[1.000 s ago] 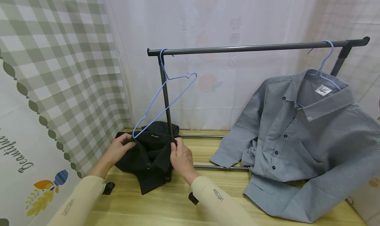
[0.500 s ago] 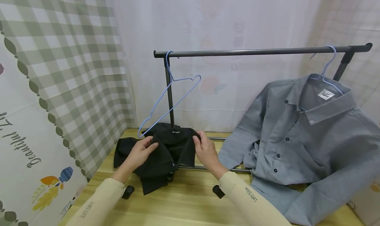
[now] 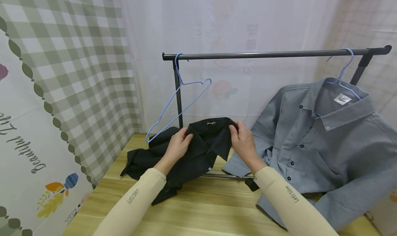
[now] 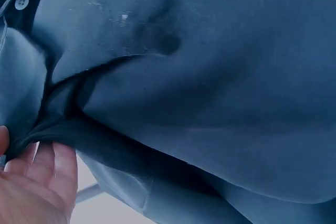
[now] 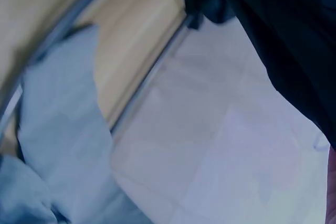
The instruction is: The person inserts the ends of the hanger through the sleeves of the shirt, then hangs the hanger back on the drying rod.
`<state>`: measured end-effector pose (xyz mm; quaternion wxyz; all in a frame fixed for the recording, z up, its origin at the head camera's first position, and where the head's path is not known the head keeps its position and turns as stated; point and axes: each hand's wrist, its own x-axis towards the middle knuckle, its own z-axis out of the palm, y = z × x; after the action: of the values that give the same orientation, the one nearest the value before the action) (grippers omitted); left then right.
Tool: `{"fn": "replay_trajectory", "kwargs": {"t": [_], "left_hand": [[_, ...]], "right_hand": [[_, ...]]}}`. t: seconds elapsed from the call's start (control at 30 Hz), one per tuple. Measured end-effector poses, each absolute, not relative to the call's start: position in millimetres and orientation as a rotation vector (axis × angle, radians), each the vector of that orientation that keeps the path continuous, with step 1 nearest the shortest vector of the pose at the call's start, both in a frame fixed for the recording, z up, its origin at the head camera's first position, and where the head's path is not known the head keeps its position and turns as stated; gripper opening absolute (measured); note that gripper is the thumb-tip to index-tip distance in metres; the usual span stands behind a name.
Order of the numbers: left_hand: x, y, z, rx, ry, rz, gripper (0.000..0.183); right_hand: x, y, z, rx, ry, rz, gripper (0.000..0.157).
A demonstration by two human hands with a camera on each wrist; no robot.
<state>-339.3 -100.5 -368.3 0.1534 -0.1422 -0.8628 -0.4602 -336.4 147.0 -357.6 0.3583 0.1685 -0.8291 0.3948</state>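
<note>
Spanning grip (image 3: 178, 143) to grip (image 3: 245, 142), black shirt (image 3: 199, 154)

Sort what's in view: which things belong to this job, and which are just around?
In the job:
black shirt, gripped by left hand and right hand
probably bare hanger and rack

Just around, it seems:
grey shirt on its own hanger
checked cloth

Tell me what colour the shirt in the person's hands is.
The shirt is black, seen best in the head view; the left wrist view makes it bluish.
</note>
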Motion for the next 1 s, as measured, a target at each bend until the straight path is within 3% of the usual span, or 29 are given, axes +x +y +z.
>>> {"fn": "replay_trajectory", "kwargs": {"t": [0.23,0.73,1.0], "left_hand": [[-353.8,-61.5,-338.5,-0.450,-2.440,-1.460,0.017],[-365.4,19.1,-257.3,-0.675,-1.888,-2.539,0.018],[-362.5,30.3,-240.7,-0.753,-1.665,-2.694,0.027]], "right_hand": [[-340.0,173.6,-315.1,0.353,-2.063,0.940,0.028],[-315.5,205.6,-203.3,0.287,-1.913,0.795,0.038],[-303.2,200.4,-187.7,0.314,-1.862,0.833,0.037]]}}
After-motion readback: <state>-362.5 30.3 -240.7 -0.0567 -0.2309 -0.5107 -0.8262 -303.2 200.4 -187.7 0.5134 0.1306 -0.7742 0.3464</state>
